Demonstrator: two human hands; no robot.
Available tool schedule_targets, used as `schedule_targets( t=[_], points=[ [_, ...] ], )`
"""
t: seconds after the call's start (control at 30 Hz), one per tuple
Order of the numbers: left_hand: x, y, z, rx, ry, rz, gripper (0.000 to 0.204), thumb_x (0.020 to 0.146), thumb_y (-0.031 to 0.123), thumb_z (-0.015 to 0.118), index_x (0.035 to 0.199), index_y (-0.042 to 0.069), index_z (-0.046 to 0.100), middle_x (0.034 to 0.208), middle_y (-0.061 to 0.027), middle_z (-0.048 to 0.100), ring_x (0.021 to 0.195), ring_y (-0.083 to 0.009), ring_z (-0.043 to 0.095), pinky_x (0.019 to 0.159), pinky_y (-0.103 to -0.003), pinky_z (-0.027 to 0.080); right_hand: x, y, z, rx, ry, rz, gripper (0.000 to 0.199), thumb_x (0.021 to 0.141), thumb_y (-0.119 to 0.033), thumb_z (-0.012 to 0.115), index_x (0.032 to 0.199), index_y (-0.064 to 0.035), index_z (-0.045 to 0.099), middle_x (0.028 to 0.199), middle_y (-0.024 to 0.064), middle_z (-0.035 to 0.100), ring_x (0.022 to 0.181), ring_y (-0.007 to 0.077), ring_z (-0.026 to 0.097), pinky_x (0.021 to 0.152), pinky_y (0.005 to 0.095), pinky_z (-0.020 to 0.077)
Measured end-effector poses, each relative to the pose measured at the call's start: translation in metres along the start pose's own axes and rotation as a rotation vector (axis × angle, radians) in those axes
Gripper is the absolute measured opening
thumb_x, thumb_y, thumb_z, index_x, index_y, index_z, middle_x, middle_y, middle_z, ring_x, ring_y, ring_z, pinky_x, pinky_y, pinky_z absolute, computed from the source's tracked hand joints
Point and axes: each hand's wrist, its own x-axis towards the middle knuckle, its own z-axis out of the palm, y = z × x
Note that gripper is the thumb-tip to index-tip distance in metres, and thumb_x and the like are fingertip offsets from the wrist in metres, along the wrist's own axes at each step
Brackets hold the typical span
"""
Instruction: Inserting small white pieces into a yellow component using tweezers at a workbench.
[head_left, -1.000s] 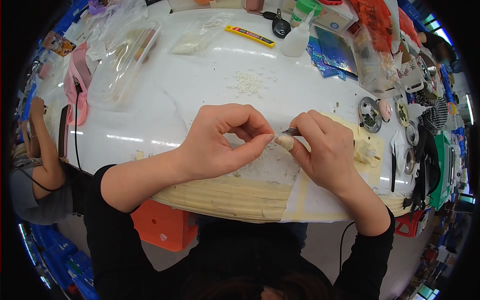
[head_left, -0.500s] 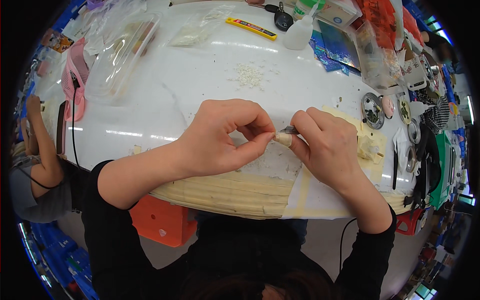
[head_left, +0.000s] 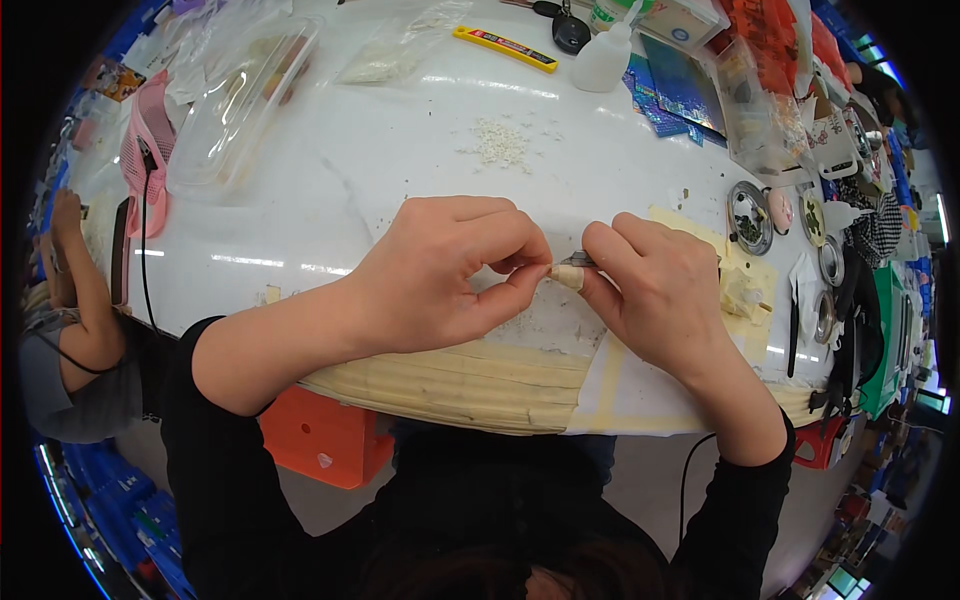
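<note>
My left hand [head_left: 440,270] is closed in a pinch, thumb against forefinger, over the near part of the table. Whatever sits between those fingertips is too small to make out. Opposite it, almost touching, my right hand [head_left: 655,285] is closed round a thin grey metal piece [head_left: 577,258] that looks like a blade; most of it is hidden by the fingers. A beige wrapping, perhaps tape [head_left: 568,275], shows just below the metal, beside the right thumb. Beyond both hands lies a loose scatter of small whitish bits [head_left: 500,143].
A yellow utility knife [head_left: 505,48], car keys [head_left: 571,34] and a white squeeze bottle [head_left: 603,62] lie at the back. Round metal dishes [head_left: 750,218] stand at the right, a clear plastic box [head_left: 235,120] at the left. Another person's arm [head_left: 85,270] shows far left.
Both hands stay in nearly the same place, still pinching close together. The view has shifted very slightly; nothing was visibly picked up or let go.
</note>
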Motion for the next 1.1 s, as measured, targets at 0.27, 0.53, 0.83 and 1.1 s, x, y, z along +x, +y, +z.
schedule_targets(
  t=[0.27, 0.53, 0.83, 1.1],
  points=[
    [0.000, 0.003, -0.005, -0.546, -0.115, -0.540, 0.004, 0.086, 0.003, 0.066, 0.086, 0.000, 0.064, 0.078, -0.0061, 0.068, 0.069, -0.0128, 0.065, 0.065, -0.024, 0.053, 0.000, 0.001, -0.003, 0.089, 0.005, 0.025, 0.022, 0.072, -0.021, 0.077, 0.079, -0.0118, 0.057, 0.067, 0.0010, 0.050, 0.055, 0.0195, 0.057, 0.045, 0.0320, 0.0425],
    [0.006, -0.002, -0.011, -0.957, -0.176, -0.813, 0.013, 0.091, 0.014, 0.065, 0.087, 0.002, 0.063, 0.081, -0.0086, 0.069, 0.073, -0.0136, 0.067, 0.067, -0.024, 0.053, 0.001, 0.001, 0.001, 0.578, 0.164, 0.073, 0.033, 0.067, 0.007, 0.066, 0.096, -0.0062, 0.067, 0.085, 0.0055, 0.060, 0.067, 0.0169, 0.065, 0.056, 0.0265, 0.0521],
    [0.006, -0.001, -0.009, -0.903, -0.197, -0.785, 0.013, 0.091, 0.013, 0.066, 0.087, 0.001, 0.063, 0.080, -0.0082, 0.069, 0.073, -0.0124, 0.067, 0.068, -0.024, 0.054, 0.000, -0.002, 0.001, 0.591, 0.113, 0.053, 0.027, 0.067, 0.006, 0.067, 0.091, -0.0052, 0.066, 0.083, 0.0052, 0.059, 0.067, 0.0160, 0.065, 0.055, 0.0262, 0.0522],
    [0.002, -0.001, -0.005, -0.904, -0.137, -0.699, 0.011, 0.091, 0.010, 0.068, 0.092, -0.001, 0.065, 0.084, -0.0081, 0.070, 0.077, -0.0117, 0.068, 0.070, -0.024, 0.056, 0.001, -0.004, 0.003, 0.627, 0.135, 0.080, 0.023, 0.068, 0.007, 0.067, 0.088, -0.0018, 0.062, 0.083, 0.0069, 0.059, 0.067, 0.0182, 0.065, 0.058, 0.0272, 0.0550]
  ],
)
